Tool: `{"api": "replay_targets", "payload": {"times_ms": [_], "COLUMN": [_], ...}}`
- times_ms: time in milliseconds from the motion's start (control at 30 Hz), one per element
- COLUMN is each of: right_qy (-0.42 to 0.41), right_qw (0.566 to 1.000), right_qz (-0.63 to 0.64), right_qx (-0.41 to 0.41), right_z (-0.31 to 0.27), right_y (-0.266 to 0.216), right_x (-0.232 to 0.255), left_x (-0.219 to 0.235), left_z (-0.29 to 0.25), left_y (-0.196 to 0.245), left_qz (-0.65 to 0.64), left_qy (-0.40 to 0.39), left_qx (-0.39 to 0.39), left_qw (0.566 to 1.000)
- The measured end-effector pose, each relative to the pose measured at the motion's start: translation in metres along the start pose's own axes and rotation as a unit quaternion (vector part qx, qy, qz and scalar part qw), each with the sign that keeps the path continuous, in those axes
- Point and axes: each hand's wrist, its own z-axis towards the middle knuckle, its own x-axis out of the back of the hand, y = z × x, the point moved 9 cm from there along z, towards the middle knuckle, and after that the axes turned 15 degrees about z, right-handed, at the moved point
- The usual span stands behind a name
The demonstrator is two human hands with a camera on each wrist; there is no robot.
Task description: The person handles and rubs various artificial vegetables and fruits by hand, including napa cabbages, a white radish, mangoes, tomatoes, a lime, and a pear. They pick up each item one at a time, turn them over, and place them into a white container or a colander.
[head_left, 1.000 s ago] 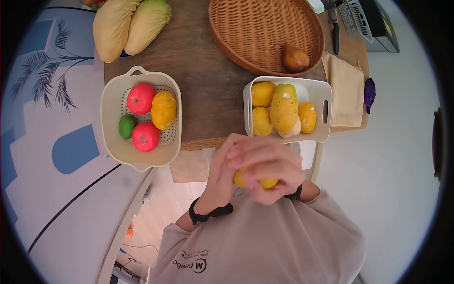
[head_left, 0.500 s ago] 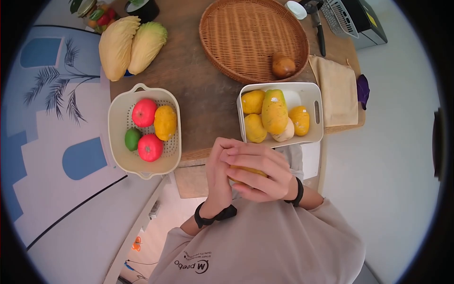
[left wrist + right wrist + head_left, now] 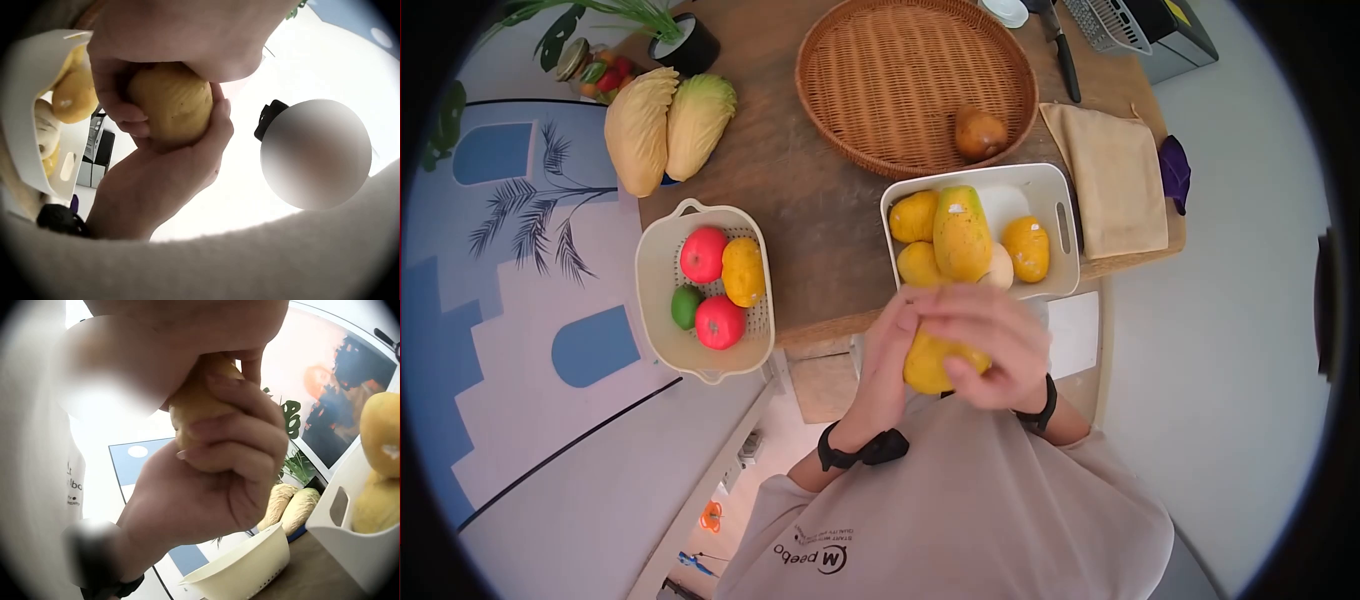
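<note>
Both hands are around one yellow fruit (image 3: 932, 362), held in front of the shirt near the table's front edge. Its skin looks dimpled and a little lumpy in the left wrist view. My left hand (image 3: 887, 355) wraps it from the left; in the right wrist view its fingers (image 3: 234, 434) curl round the fruit. My right hand (image 3: 1000, 345), blurred in the head view, arches over the top and right side. Right beyond the hands stands a white basket (image 3: 1062, 275) holding several yellow fruits, a papaya (image 3: 962, 235) and a pale fruit partly hidden.
On the left is a cream colander (image 3: 650, 318) with two red fruits, a green one and a yellow one. Farther back lie cabbages (image 3: 665, 130) and a wicker tray (image 3: 900, 90) with a brown fruit. A cloth bag (image 3: 1112, 190) and a knife (image 3: 1067, 65) are at right.
Over the fruit, the right hand's fingers have shifted, and more of the yellow skin shows now. Both hands have kept hold throughout. The head view has shifted slightly.
</note>
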Motion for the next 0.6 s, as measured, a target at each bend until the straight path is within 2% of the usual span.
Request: {"api": "replay_targets", "payload": {"times_ms": [33,100,167,233,267,333,400,433,467,567,600], "right_qy": [0.022,0.067,0.023,-0.026,-0.026,-0.025,0.001,0.013,0.007,0.009,0.022], "right_qw": [0.998,0.985,1.000,0.993,0.995,0.999,0.999,0.996,0.997,0.998,0.998], "right_qz": [0.024,0.071,0.003,-0.056,-0.040,-0.005,0.017,0.026,0.012,-0.012,-0.005], "right_qx": [-0.048,-0.142,-0.015,0.096,0.083,0.045,-0.041,-0.082,-0.076,-0.062,-0.056], "right_z": [-0.002,-0.009,-0.005,-0.005,-0.004,-0.005,-0.001,0.000,0.000,-0.004,-0.003], "right_y": [0.007,0.020,-0.004,-0.019,-0.014,-0.001,0.023,0.035,0.036,0.034,0.034], "right_x": [0.004,0.007,-0.004,-0.014,-0.009,0.002,0.014,0.019,0.015,0.006,0.007], "left_x": [-0.003,-0.006,-0.005,-0.011,-0.014,-0.009,-0.007,-0.011,-0.014,-0.007,-0.006], "left_z": [0.000,-0.001,0.001,-0.007,-0.012,-0.008,-0.007,0.003,0.011,0.021,0.022], "left_y": [0.003,0.002,0.005,-0.008,-0.015,-0.030,-0.034,-0.008,0.008,0.017,0.009], "left_qz": [-0.051,-0.085,-0.054,-0.140,-0.184,-0.048,0.054,0.089,0.125,0.224,0.182], "left_qy": [0.013,0.037,0.062,0.061,0.060,0.064,0.066,0.068,0.067,0.068,0.064], "left_qx": [0.031,0.040,-0.006,0.085,0.133,0.108,0.075,0.048,0.022,-0.067,-0.029], "left_qw": [0.998,0.995,0.997,0.985,0.972,0.991,0.994,0.993,0.990,0.970,0.981]}}
